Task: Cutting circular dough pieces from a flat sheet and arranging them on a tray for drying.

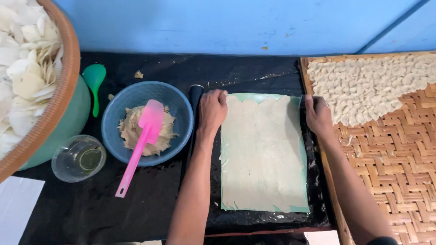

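Pressing both hands, left (212, 110) at ten o'clock, right (318, 115) at two, each grip closed on the roller's (196, 93) ends, we flatten the dough (261, 154) evenly.

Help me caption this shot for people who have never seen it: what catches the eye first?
Two hands, left hand and right hand, press at the far edge of a thin tan dough sheet spread at centre. Left of it, a pink spatula rests in a blue bowl; at right, a woven tray holds pale dough pieces.
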